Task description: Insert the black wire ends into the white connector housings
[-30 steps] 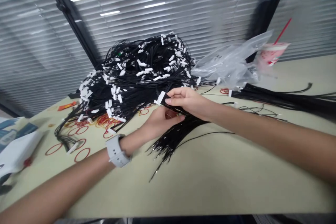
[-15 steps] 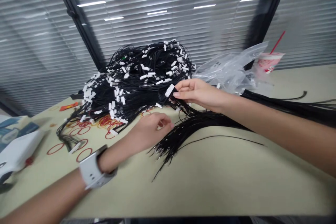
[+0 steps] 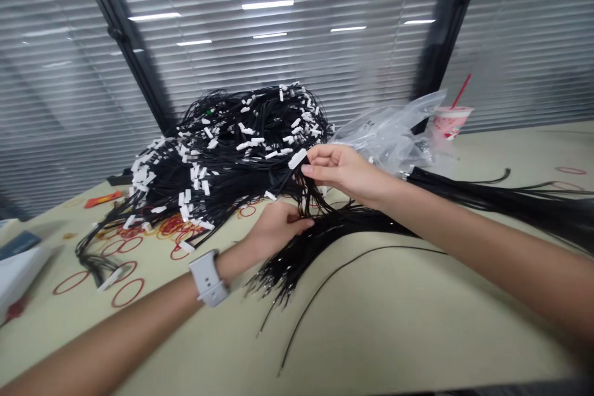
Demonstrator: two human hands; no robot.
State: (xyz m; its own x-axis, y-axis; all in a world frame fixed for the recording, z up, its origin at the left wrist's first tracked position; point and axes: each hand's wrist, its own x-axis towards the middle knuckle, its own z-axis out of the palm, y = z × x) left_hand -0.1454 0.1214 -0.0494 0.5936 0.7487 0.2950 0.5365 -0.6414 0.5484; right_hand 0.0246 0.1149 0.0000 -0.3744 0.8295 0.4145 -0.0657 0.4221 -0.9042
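Observation:
Between the thumb and fingers of my right hand [image 3: 346, 172] is a white connector [image 3: 297, 158] with black wires hanging below it. My left hand [image 3: 278, 228] is lower and to the left, its thumb and fingers closed at the black wires beside a loose bundle [image 3: 315, 241] with bare metal tips. Behind both hands rises a large pile of black cables [image 3: 264, 117] with many white connectors. One single wire [image 3: 334, 273] curves across the table in front of the bundle.
Red and yellow rubber bands [image 3: 171, 228] lie left on the table [image 3: 371, 334], near an orange packet [image 3: 103, 199]. A clear plastic bag [image 3: 385, 136], a pink cup with a straw [image 3: 452, 122] and more black wires [image 3: 501, 201] are at the right.
My left hand has moved right and in to the wires, and its fingers have closed. The single wire now curves further down toward the front. The whole view has shifted slightly.

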